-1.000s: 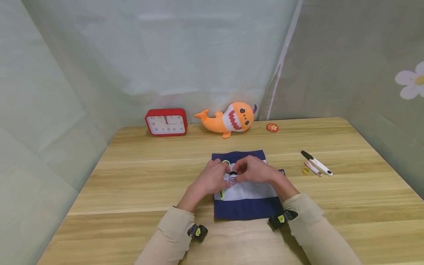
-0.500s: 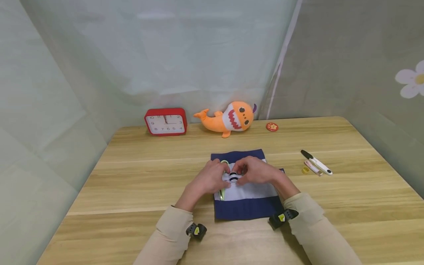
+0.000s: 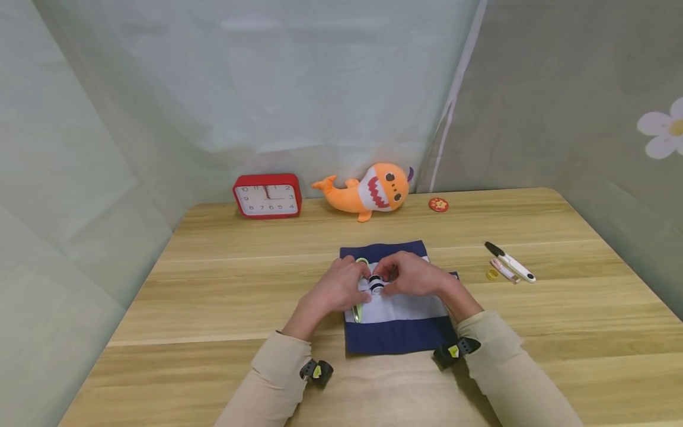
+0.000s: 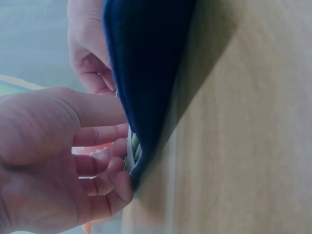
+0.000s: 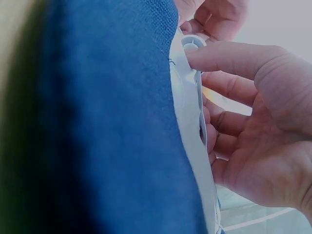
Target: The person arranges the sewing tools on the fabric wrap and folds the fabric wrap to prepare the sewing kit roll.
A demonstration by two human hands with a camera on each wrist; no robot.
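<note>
A navy cloth [image 3: 395, 338] with a white middle panel lies on the table under both hands. On the panel, a small spool of black thread [image 3: 376, 286] sits with a white band [image 3: 376, 283] across it. My right hand [image 3: 411, 274] pinches the spool from the right; in the right wrist view, its thumb is at the spool's pale end [image 5: 193, 43]. My left hand [image 3: 341, 284] is at the spool's left side, thumb and index finger pinching the band there. Green-handled scissors [image 3: 357, 314] lie along the panel's left side, partly hidden by that hand.
To the right lie a white stick with a black end [image 3: 509, 261], a pink piece with a metal tip [image 3: 505, 271] and a yellow ring [image 3: 492, 274]. Along the back are a red clock [image 3: 268, 197], an orange shark plush [image 3: 368, 191] and a red round badge [image 3: 439, 204].
The spool has shifted and turned between the fingers: black thread now shows on both sides of the white band. Both hands have stayed almost in place.
</note>
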